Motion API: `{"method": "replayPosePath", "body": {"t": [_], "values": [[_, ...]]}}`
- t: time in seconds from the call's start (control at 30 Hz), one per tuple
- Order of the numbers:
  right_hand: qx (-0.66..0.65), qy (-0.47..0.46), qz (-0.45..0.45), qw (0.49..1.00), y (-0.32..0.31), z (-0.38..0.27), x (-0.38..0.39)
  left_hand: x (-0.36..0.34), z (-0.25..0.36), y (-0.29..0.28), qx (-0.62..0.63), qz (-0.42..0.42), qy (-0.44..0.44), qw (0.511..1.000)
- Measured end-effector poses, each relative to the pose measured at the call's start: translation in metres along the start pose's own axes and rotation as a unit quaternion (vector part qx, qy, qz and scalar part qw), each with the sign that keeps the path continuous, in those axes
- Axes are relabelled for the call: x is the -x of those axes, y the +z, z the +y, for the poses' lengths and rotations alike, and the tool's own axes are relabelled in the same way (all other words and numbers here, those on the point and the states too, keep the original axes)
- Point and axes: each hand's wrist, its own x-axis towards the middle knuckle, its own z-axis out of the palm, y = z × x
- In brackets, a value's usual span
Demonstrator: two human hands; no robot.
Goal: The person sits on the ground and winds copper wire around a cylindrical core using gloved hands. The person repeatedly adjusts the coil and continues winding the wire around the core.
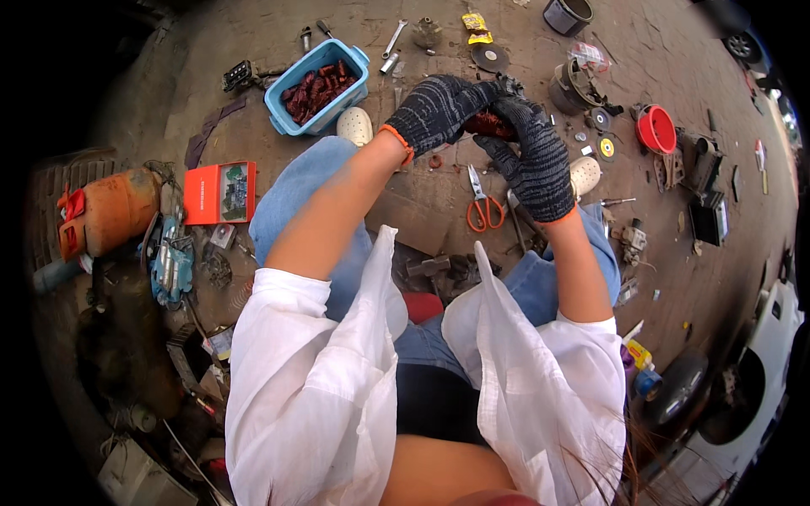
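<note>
Both my hands wear dark grey knit gloves with orange cuffs and are held out above the ground between my feet. My left hand [440,108] closes round one side of a reddish, copper-coloured part [491,126]; its fingers are mostly hidden. From the other side my right hand [535,160] grips the same part, thumb below and fingers over the top. A grey, rough end shows above the fingers; the part's exact kind is hidden by the gloves. Below the hands lie scissors [484,211] with orange handles, apart from both.
A light blue basin [278,118] of dark red pieces stands at the far left. Nearby are a wrench [395,39], an orange gas cylinder [126,211] and a red-orange box [207,194]. To the right are a dark bucket [569,91], a red bowl [656,129] and grinding discs [606,148].
</note>
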Motion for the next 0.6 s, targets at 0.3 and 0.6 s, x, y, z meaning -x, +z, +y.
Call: {"method": "replayPosePath", "body": {"t": [0.3,0.6], "values": [[-0.023,-0.029,-0.009,0.999,-0.02,0.016,-0.005,-0.008,0.012,-0.026,0.442,-0.079,-0.227,0.864],[0.095,-0.112,0.016,0.989,-0.023,0.011,-0.015,-0.007,0.009,-0.019,0.392,0.012,-0.128,0.911]]}}
